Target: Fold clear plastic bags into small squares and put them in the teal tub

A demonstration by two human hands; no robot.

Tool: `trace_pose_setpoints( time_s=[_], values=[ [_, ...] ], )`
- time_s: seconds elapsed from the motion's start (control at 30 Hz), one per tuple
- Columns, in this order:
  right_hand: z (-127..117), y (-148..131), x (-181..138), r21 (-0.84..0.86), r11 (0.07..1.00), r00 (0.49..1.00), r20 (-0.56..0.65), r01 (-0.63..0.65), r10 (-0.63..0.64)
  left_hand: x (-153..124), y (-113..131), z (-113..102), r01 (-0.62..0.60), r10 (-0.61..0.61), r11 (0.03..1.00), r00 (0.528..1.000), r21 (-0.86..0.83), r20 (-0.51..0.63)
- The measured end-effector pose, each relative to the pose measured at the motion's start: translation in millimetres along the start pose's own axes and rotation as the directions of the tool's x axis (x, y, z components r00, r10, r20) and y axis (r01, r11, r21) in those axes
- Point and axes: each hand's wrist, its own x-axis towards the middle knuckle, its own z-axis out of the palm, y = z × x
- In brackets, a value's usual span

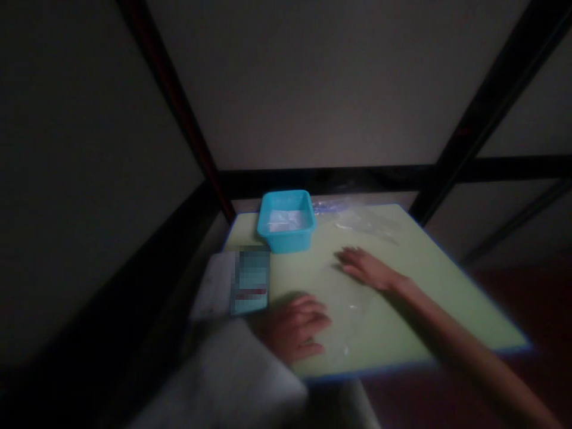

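My left hand (297,329) lies near the front edge of the pale green table, palm down, its fingers stretched toward the right. A thin clear plastic sheet or bag (353,310) seems to lie flat between my two hands, though its outline is faint. Farther back, my right hand (364,267) rests on the tabletop with fingers extended to the left, at the sheet's far side. Both hands are open, and I see nothing gripped in either. Dim light and blur hide the fine details.
A turquoise plastic basin (290,241) with white sheets or packets inside stands at the back left. Crumpled clear plastic bags (366,223) lie at the back right. Left of the basin's front is a pixelated flat item (250,281), beside something white (214,286). A wall rises behind the table (447,298).
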Motion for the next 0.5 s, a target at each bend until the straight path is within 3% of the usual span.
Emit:
trace_pose_setpoints(
  time_s=[0.37,0.5],
  values=[
    [17,-29,28,0.106,0.968,0.963,0.118,0.229,-0.241,17,31,19,-0.133,0.131,0.990,0.990,-0.039,-0.044],
    [14,-28,33,0.156,0.956,0.962,0.071,0.250,-0.263,20,32,18,-0.171,0.168,0.984,0.984,-0.058,-0.061]
  ],
)
